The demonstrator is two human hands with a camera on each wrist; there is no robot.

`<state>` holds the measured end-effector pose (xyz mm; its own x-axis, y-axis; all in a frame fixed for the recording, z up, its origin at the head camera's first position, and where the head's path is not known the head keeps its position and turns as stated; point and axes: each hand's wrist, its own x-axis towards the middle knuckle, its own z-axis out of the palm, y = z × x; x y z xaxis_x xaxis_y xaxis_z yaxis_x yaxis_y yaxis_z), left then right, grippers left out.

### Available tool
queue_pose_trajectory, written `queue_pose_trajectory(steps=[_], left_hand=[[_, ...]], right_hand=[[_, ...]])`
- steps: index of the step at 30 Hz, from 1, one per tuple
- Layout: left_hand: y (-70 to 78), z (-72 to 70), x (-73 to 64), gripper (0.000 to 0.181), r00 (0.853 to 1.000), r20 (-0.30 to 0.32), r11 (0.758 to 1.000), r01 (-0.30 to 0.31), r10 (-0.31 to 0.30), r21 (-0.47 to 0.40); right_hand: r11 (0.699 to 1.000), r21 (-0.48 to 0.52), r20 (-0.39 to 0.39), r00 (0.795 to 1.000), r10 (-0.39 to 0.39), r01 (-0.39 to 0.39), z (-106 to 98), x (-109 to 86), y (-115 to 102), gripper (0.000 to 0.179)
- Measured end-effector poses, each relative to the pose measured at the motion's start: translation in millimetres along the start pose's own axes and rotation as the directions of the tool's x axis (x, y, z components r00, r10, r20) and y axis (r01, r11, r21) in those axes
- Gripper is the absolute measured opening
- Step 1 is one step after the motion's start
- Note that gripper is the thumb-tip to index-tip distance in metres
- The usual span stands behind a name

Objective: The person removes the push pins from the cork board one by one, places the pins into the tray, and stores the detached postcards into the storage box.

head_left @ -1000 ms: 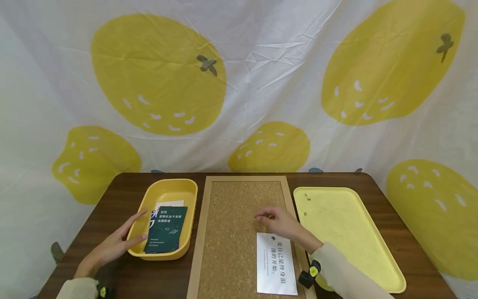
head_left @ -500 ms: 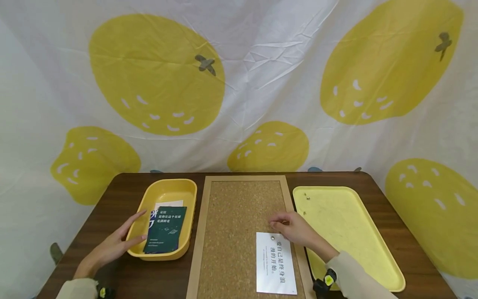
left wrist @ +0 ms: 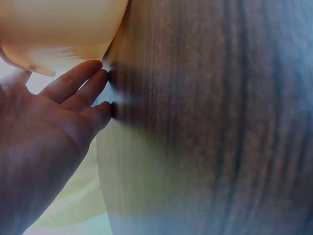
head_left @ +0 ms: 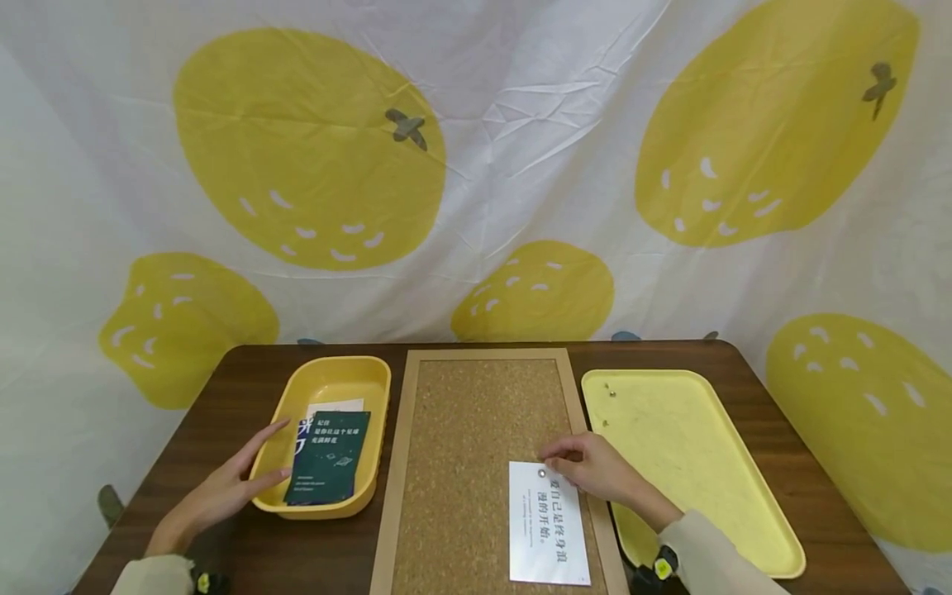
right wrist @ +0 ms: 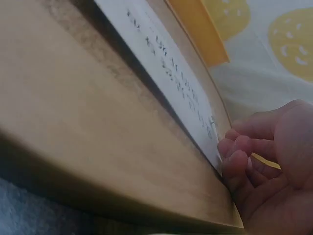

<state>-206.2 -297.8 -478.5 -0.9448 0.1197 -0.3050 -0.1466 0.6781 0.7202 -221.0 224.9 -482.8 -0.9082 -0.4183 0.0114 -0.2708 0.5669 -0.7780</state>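
Observation:
My right hand point(head_left: 598, 467) is at the top right corner of a white printed card point(head_left: 546, 529) on the cork board point(head_left: 461, 496); thumb and fingertips pinch that corner. In the right wrist view its fingers point(right wrist: 238, 161) meet at the card's end. A small metal pushpin point(head_left: 541, 473) sits in the card's top edge. On the left, my left hand point(head_left: 223, 492) rests by the near left side of a yellow bin point(head_left: 375, 397), fingers spread, thumb over the rim. Inside the bin lie a dark green printed card point(head_left: 335, 463) and other cards partly hidden under it.
A pale yellow tray point(head_left: 692, 446) stands right of the board, with several small pins point(head_left: 611, 394) near its upper left corner. The board's wooden frame point(head_left: 394, 463) lies between bin and tray on a dark wooden table point(head_left: 197, 430). A lemon-print curtain point(head_left: 513, 165) hangs behind.
My right hand has moved right and toward me, from above the card to its top right corner. The pushpin in the card now shows plainly. My left hand has stayed at the bin.

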Motion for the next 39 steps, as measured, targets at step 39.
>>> queue_pose_trajectory(steps=[39], left_hand=[[19.0, -4.6, -7.4, 0.087, 0.995, -0.094, 0.996, -0.031, 0.039, 0.083]], right_hand=[[0.991, -0.067, 0.002, 0.993, -0.119, 0.119, 3.6, -3.2, 7.0, 0.016]])
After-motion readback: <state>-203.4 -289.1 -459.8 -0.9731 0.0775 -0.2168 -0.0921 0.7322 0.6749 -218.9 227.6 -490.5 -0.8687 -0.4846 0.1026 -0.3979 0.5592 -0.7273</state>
